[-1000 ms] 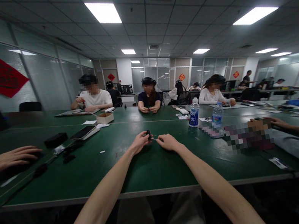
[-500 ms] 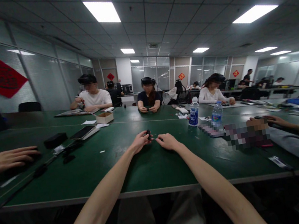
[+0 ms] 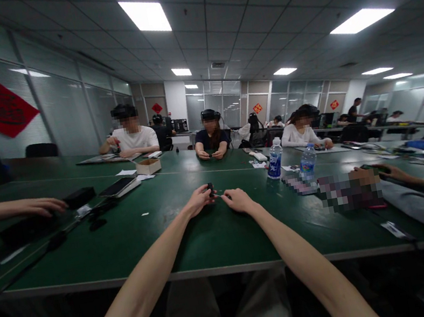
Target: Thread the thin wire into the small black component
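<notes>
Green table (image 3: 138,253) holds water bottles (image 3: 275,161) beyond the hands (image 3: 201,199).

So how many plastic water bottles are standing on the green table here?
2. One blue-labelled bottle stands ahead of the person's right hand; a second bottle stands just right of it on the green table. Others may be hidden farther off.

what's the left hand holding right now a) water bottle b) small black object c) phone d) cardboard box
B: the left hand has a small black object pinched at its fingertips, out over the green table.
</notes>
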Motion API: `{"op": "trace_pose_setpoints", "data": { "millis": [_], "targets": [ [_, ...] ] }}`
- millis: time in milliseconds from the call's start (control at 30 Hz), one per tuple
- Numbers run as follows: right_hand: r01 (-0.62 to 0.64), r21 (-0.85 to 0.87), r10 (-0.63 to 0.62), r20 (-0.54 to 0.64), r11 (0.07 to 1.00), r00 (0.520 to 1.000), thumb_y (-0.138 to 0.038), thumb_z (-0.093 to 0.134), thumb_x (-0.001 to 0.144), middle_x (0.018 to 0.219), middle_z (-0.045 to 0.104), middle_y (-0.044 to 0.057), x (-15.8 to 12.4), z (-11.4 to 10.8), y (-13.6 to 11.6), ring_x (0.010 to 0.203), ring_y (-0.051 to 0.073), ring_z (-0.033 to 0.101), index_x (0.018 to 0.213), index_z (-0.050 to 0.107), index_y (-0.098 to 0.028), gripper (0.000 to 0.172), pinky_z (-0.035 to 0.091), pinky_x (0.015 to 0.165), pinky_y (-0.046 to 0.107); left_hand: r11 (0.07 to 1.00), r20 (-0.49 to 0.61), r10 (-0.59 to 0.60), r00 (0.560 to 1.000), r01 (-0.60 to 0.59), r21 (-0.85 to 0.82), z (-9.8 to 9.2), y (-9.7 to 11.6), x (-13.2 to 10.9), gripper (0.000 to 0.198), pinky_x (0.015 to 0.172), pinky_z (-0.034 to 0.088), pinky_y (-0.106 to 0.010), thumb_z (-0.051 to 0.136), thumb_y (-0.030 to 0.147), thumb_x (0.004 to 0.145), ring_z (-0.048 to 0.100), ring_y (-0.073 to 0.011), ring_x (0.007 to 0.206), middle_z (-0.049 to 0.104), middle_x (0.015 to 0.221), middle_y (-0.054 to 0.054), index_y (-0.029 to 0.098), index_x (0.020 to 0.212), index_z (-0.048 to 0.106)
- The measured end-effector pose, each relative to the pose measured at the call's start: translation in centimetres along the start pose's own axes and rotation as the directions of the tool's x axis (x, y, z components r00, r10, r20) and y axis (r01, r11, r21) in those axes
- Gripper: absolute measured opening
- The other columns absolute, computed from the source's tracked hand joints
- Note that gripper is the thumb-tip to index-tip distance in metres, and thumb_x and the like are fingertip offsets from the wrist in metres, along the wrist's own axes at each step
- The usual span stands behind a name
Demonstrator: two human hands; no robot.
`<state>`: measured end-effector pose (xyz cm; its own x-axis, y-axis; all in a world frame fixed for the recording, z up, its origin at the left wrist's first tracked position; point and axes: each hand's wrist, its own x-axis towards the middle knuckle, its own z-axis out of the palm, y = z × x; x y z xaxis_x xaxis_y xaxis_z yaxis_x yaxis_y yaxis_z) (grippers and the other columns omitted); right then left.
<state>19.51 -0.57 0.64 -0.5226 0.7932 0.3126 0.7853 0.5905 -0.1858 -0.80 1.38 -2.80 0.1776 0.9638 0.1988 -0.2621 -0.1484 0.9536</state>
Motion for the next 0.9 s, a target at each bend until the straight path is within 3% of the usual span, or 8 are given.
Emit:
{"op": "trace_pose_setpoints", "data": {
  "millis": [500, 900],
  "targets": [
    [-0.016, -0.057, 0.013, -0.041, 0.998, 0.999, -0.051, 0.030, 0.094, 0.093, 0.067, 0.006, 0.04, 0.29, 0.04, 0.084, 0.018, 0.060, 0.098, 0.064, -0.023, 0.044, 0.038, 0.072, 0.024, 1.000, -0.017, -0.014, 1.000, 0.014, 0.005, 0.40, 0.37, -0.18, 0.030, 0.063, 0.051, -0.026, 0.059, 0.025, 0.083, 0.066, -0.0164, 0.075, 0.064, 0.102, -0.013, 0.016, 0.111, 0.054],
    [-0.014, -0.043, 0.012, -0.046, 0.999, 0.999, -0.052, 0.029, 0.094, 0.089, 0.067, 0.006, -0.06, -0.01, -0.10, 0.078, 0.017, 0.060, 0.097, 0.063, -0.022, 0.046, 0.037, 0.065, 0.023, 1.000, -0.018, -0.021, 1.000, 0.021, 0.004, 0.29, 0.47, -0.27, 0.031, 0.063, 0.051, -0.027, 0.058, 0.026, 0.083, 0.066, -0.0160, 0.074, 0.063, 0.101, -0.013, 0.017, 0.112, 0.053]
  ]
}}
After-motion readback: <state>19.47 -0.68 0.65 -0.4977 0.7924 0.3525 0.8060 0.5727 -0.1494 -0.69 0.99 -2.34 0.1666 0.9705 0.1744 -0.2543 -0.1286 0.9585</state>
